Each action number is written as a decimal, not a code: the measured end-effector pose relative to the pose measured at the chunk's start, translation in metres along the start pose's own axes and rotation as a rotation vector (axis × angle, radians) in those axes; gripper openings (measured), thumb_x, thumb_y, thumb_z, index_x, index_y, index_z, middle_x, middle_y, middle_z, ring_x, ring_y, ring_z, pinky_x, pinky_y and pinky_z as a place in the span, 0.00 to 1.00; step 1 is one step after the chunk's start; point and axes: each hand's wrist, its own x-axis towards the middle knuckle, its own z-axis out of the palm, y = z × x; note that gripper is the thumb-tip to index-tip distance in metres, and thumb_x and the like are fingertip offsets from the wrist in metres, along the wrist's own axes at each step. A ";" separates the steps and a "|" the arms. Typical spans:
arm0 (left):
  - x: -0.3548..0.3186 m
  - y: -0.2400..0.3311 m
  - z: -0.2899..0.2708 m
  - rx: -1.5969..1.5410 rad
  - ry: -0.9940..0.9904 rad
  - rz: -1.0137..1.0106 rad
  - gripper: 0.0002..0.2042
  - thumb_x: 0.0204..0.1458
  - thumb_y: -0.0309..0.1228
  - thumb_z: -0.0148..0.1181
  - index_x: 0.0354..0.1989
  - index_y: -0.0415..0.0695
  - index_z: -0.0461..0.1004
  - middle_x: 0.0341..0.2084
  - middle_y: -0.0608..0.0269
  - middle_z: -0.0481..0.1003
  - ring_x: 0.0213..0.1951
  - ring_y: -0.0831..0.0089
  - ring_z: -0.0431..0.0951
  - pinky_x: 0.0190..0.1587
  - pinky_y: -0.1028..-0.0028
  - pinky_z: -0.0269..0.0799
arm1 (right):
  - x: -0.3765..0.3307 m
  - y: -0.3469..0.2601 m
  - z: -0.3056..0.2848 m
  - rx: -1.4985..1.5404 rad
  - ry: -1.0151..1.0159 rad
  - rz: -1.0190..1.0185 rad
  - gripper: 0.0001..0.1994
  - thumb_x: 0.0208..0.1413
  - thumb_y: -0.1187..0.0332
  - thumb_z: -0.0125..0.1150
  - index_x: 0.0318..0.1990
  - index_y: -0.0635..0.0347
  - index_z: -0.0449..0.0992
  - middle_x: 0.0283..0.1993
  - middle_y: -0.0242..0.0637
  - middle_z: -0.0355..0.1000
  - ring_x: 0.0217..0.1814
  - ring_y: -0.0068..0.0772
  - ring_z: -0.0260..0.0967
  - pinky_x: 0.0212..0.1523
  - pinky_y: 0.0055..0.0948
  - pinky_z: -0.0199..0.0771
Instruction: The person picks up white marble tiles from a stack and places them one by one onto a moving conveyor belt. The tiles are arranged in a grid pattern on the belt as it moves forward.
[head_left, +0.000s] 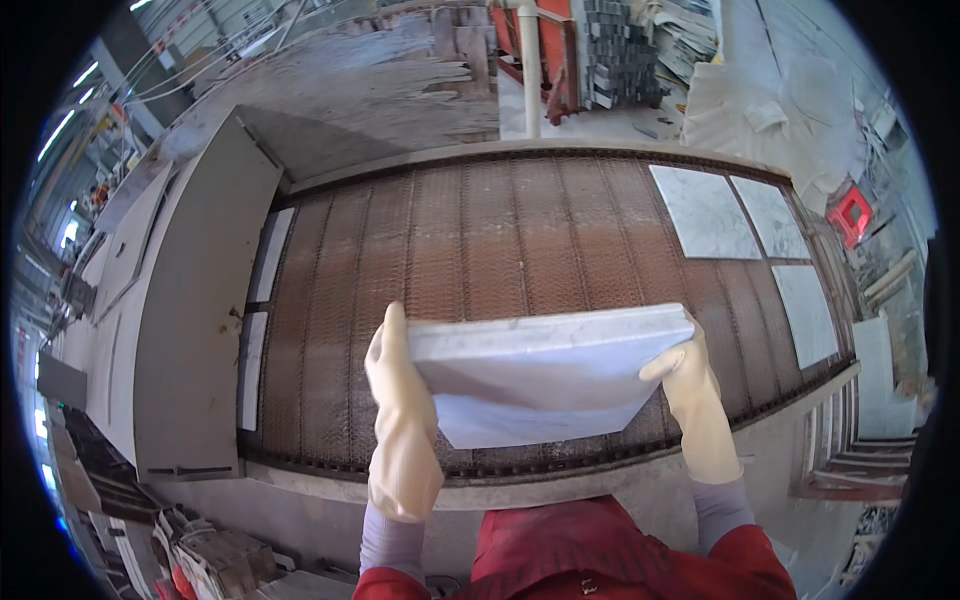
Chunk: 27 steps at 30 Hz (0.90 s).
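Red apron [565, 540] sits lowest; beyond it, gloved left hand [396, 375] and right hand [687, 378] hold stacked slabs [540, 365] by opposite ends, tilted over the mesh belt [480, 240]. Three white tiles [705, 215] lie at its right.

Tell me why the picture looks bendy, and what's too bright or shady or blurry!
Head view: the mesh conveyor belt bows through the fisheye lens, and the corners go black; head view: strip lights at upper left glare white; head view: grey shade crosses the held stone slabs, whose front looks soft, perhaps from motion.
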 end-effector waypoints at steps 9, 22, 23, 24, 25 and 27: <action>0.018 -0.186 -0.047 0.678 -0.114 0.675 0.36 0.62 0.43 0.55 0.71 0.34 0.50 0.62 0.32 0.62 0.65 0.44 0.63 0.69 0.58 0.60 | 0.111 0.011 0.031 -0.194 -0.024 0.201 0.17 0.31 0.72 0.54 0.35 0.62 0.79 0.39 0.47 0.76 0.47 0.45 0.71 0.49 0.33 0.70; 0.028 -0.208 -0.018 1.098 0.067 0.582 0.35 0.49 0.40 0.64 0.64 0.33 0.62 0.51 0.29 0.71 0.42 0.41 0.77 0.45 0.52 0.73 | 0.244 0.150 -0.016 -0.321 0.020 0.437 0.06 0.25 0.66 0.54 0.14 0.56 0.68 0.31 0.47 0.73 0.39 0.46 0.66 0.45 0.40 0.66; 0.029 -0.205 -0.018 1.106 0.046 0.545 0.35 0.49 0.41 0.64 0.64 0.33 0.62 0.51 0.30 0.71 0.42 0.41 0.77 0.45 0.52 0.73 | 0.248 0.155 -0.014 -0.322 -0.006 0.449 0.05 0.24 0.67 0.54 0.14 0.56 0.68 0.31 0.47 0.73 0.39 0.46 0.67 0.44 0.40 0.67; 0.030 -0.203 -0.018 1.113 0.022 0.508 0.35 0.50 0.41 0.64 0.63 0.34 0.62 0.51 0.30 0.71 0.42 0.41 0.77 0.44 0.52 0.73 | 0.252 0.157 -0.014 -0.302 -0.043 0.455 0.06 0.25 0.68 0.54 0.17 0.57 0.70 0.32 0.47 0.73 0.39 0.45 0.67 0.45 0.40 0.67; 0.032 -0.202 -0.018 1.107 0.027 0.505 0.35 0.50 0.41 0.63 0.63 0.34 0.62 0.51 0.30 0.71 0.42 0.41 0.78 0.44 0.52 0.73 | 0.256 0.158 -0.019 -0.280 -0.077 0.462 0.07 0.27 0.68 0.54 0.19 0.58 0.72 0.32 0.46 0.74 0.40 0.45 0.68 0.45 0.39 0.68; 0.035 -0.203 -0.020 1.094 0.020 0.506 0.34 0.50 0.41 0.63 0.63 0.34 0.62 0.50 0.31 0.72 0.41 0.42 0.78 0.43 0.52 0.74 | 0.241 0.144 -0.011 -0.248 -0.053 0.520 0.10 0.30 0.69 0.56 0.26 0.60 0.75 0.35 0.45 0.74 0.41 0.44 0.69 0.46 0.39 0.69</action>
